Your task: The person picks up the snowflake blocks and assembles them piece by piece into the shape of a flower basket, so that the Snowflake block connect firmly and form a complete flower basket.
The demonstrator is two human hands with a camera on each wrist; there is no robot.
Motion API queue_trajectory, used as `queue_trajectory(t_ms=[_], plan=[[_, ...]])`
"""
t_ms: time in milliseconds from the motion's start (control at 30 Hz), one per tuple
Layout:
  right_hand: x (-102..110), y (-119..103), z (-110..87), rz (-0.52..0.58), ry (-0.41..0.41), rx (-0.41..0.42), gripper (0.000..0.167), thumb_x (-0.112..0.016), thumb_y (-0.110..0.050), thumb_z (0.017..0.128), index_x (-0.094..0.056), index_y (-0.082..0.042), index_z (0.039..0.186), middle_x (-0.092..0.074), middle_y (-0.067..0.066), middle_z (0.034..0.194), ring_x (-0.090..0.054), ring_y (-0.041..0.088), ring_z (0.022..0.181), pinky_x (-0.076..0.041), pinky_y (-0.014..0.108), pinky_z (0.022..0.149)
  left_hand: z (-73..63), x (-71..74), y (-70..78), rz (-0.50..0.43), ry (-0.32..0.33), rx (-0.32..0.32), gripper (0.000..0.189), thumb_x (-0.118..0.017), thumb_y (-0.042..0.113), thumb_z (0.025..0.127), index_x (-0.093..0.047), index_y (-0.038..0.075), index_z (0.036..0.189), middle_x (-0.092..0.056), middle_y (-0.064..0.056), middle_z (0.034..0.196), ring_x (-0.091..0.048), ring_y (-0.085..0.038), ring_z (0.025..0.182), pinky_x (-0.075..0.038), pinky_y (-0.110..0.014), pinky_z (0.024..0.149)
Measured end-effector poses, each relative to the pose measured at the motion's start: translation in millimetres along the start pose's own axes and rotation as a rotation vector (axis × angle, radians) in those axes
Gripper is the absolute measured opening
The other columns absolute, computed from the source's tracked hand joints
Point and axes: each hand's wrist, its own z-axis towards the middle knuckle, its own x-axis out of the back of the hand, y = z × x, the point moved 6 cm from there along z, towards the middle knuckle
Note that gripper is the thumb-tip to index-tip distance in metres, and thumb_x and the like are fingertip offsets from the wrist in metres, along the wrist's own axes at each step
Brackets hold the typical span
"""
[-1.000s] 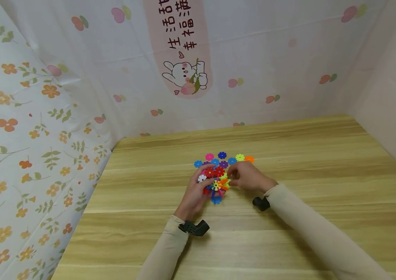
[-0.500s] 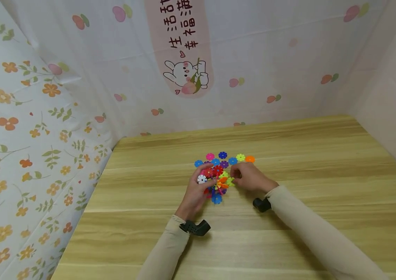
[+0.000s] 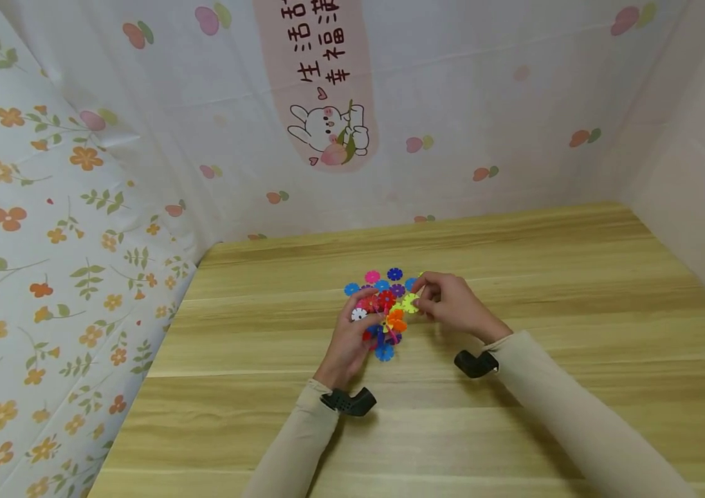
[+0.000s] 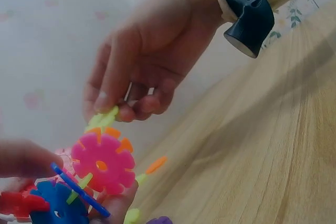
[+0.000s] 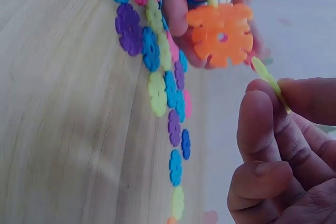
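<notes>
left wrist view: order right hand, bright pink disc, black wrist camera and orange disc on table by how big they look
Largest to smallest:
1. right hand
2. bright pink disc and black wrist camera, too alike to rank
3. orange disc on table, seen nearly edge-on

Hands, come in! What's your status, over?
Left hand holding flower-disc cluster. Right hand pinching yellow-green disc. More discs on table; no obstruction visible.
</notes>
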Motion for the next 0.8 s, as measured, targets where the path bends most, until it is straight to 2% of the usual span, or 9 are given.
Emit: queue_trajectory(t_ms=[133, 233, 400, 500, 633, 800], plan=[[-3.9, -2.9, 1.8, -0.033, 0.003, 0.057, 0.011, -0.059, -0.001, 0.088, -0.059, -0.002, 0.099, -0.062, 0.016, 0.071, -0.058, 0.035, 0.059, -0.049, 0.031, 0.05, 1.0, -1.2, 0.7, -0.001, 0.012, -0.008, 0.041, -0.054, 0.002, 0.091, -0.051, 0.017, 0.128, -0.041, -0.009, 0.132, -0.052, -0.027, 0.101, -0.049, -0.034, 0.076], [-5.9, -5.5, 2.6, -0.085, 0.018, 0.095, 0.011, -0.062, 0.0, 0.086, -0.06, -0.003, 0.096, -0.061, 0.012, 0.068, -0.057, 0.027, 0.055, -0.047, 0.029, 0.048, 1.6, -1.2, 0.6, 0.0, 0.017, -0.017, 0.041, -0.055, 0.0, 0.091, -0.052, 0.017, 0.127, -0.038, -0.007, 0.134, -0.052, -0.027, 0.101, -0.048, -0.034, 0.077], [-6.8, -14.0, 2.4, -0.22, 0.067, 0.172, 0.011, -0.066, 0.0, 0.083, -0.063, -0.003, 0.092, -0.056, -0.001, 0.063, -0.05, 0.011, 0.051, -0.044, 0.026, 0.047, 2.5, -1.2, -0.1, 0.064, 0.028, -0.045, 0.04, -0.057, -0.001, 0.09, -0.054, 0.019, 0.125, -0.034, -0.006, 0.135, -0.056, -0.025, 0.094, -0.05, -0.031, 0.075], [-8.0, -18.8, 1.7, -0.284, 0.084, 0.208, 0.01, -0.067, 0.0, 0.081, -0.063, -0.003, 0.09, -0.053, -0.006, 0.061, -0.047, 0.008, 0.05, -0.042, 0.025, 0.047, 2.6, -1.4, -1.0, 0.103, 0.043, -0.062, 0.041, -0.058, -0.001, 0.089, -0.055, 0.019, 0.124, -0.031, -0.005, 0.136, -0.057, -0.025, 0.089, -0.051, -0.029, 0.071], [-9.6, -21.0, -0.2, -0.29, 0.09, 0.202, 0.009, -0.067, 0.001, 0.08, -0.064, -0.003, 0.087, -0.052, -0.007, 0.06, -0.046, 0.009, 0.049, -0.04, 0.026, 0.046, 2.5, -1.6, -2.9, 0.103, 0.062, -0.07, 0.043, -0.058, -0.005, 0.087, -0.055, 0.018, 0.123, -0.028, -0.004, 0.14, -0.055, -0.024, 0.096, -0.05, -0.029, 0.075], [-11.0, -16.3, -2.2, -0.255, 0.111, 0.171, 0.009, -0.067, 0.001, 0.08, -0.064, -0.003, 0.088, -0.053, -0.006, 0.06, -0.046, 0.009, 0.05, -0.04, 0.025, 0.046, 2.4, -1.7, -6.9, 0.099, 0.069, -0.05, 0.045, -0.057, -0.006, 0.087, -0.055, 0.019, 0.125, -0.032, -0.004, 0.138, -0.053, -0.023, 0.097, -0.049, -0.029, 0.075]])
